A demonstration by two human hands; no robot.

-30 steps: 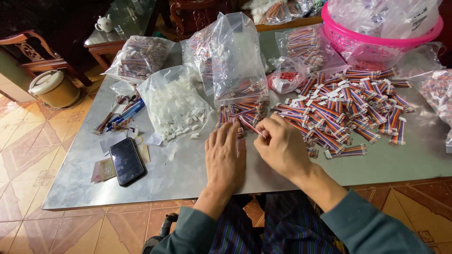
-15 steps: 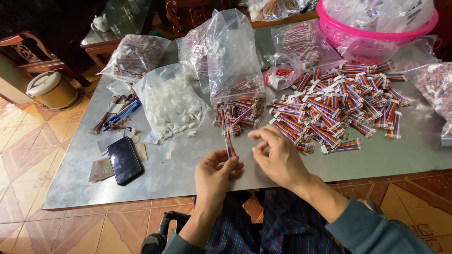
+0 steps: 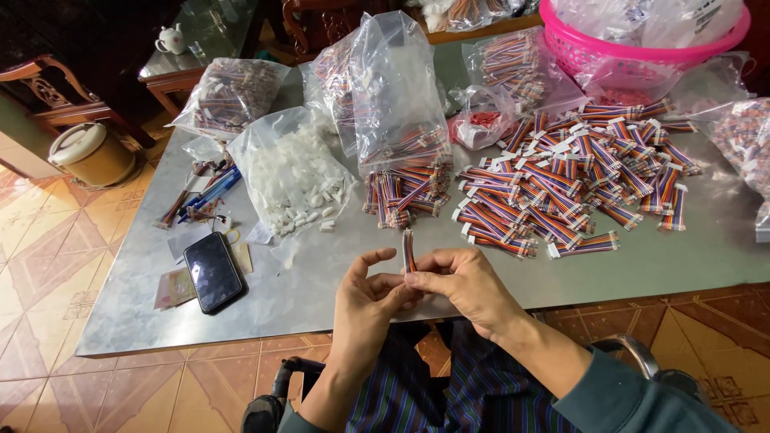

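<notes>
Lifted off the tabletop (image 3: 321, 281) since a second ago, both hands now at its near edge. Left hand (image 3: 365, 301) and right hand (image 3: 465, 285) pinched together on one striped ribbon cable (image 3: 409, 250), held upright. Picked from the small cable heap (image 3: 405, 192); big pile (image 3: 573, 180) further right

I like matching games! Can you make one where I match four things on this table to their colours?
Things:
1. phone
2. basket
3. bag of small plastic connectors
4. teapot

Colours:
a. pink
b. white with a dark pattern
c. black
d. clear, with white pieces inside

Pairs: 1-c, 2-a, 3-d, 4-b
</notes>
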